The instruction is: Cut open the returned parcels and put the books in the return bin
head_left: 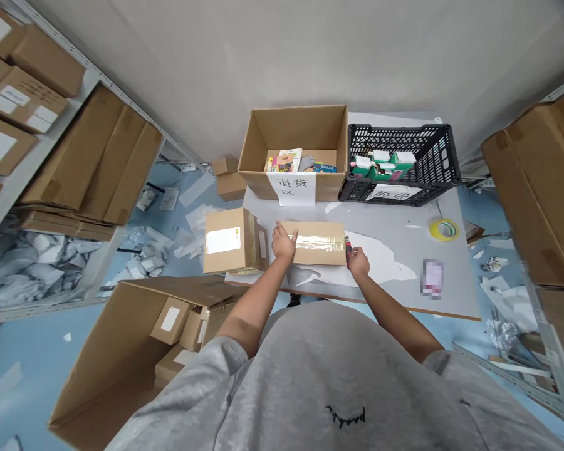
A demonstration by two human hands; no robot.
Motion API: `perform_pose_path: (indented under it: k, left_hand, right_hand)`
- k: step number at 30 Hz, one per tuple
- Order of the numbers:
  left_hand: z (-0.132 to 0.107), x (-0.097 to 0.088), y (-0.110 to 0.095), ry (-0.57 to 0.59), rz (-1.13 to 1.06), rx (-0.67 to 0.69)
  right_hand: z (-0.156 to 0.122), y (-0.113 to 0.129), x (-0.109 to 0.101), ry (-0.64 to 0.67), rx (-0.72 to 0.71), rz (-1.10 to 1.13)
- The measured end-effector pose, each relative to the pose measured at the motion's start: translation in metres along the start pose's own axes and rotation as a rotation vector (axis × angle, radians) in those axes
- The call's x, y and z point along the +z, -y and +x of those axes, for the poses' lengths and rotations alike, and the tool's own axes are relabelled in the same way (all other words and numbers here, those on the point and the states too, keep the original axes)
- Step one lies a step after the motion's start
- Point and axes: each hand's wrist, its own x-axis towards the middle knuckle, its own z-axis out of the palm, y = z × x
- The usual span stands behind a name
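Observation:
A taped cardboard box [317, 244] lies in front of me on the table, with shiny clear tape along its top. My left hand [284, 243] grips its left end, thumb over the top edge. At the opposite end, my right hand [358, 260] is closed on a small red-and-black object [348, 245], held against the side of the box. Its kind is hard to make out, since my fingers cover part of it. Close to my left hand stands another cardboard box [225, 260] with a white label, in front of a smaller one.
Behind are an open carton [258, 186] with books and a black plastic crate [444, 181] with green-and-white packs. A yellow tape roll [443, 230] lies right on the table [380, 219]. A large open carton [103, 351] holding boxes stands lower left; shelves [91, 78] flank both sides.

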Motion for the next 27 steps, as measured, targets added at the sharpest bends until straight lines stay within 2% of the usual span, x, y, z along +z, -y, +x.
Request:
perform_pose_path:
  k: [3,6,10,14,19,22,25,27]
  left_hand:
    - [-0.004,0.002,-0.001,-0.012,0.014,-0.014]
    - [-0.007,0.005,0.0,-0.014,0.0,-0.031]
    - [-0.003,0.006,0.008,-0.027,-0.118,-0.056]
    - [-0.01,0.001,0.023,0.0,-0.234,-0.051]
    - [-0.044,-0.008,0.043,0.136,-0.218,-0.085]
    - [-0.054,-0.011,0.049,0.243,-0.199,-0.138]
    - [-0.047,-0.015,0.049,0.313,-0.178,-0.154]
    - [-0.039,-0.018,0.047,0.326,-0.171,-0.133]
  right_hand:
    - [0.016,-0.011,0.01,0.061,0.019,-0.125]
    - [0.031,-0.011,0.023,0.079,0.009,-0.21]
    - [0.047,-0.009,0.038,0.013,-0.003,-0.184]
    - [0.057,-0.014,0.04,0.043,0.022,-0.145]
    - [0.06,-0.018,0.011,0.095,0.007,0.176]
    - [0.051,-0.004,-0.014,0.096,-0.049,0.294]
    - [0.031,0.03,-0.035,0.095,-0.27,0.356]
    - [0.015,0.061,-0.044,0.104,-0.465,0.218]
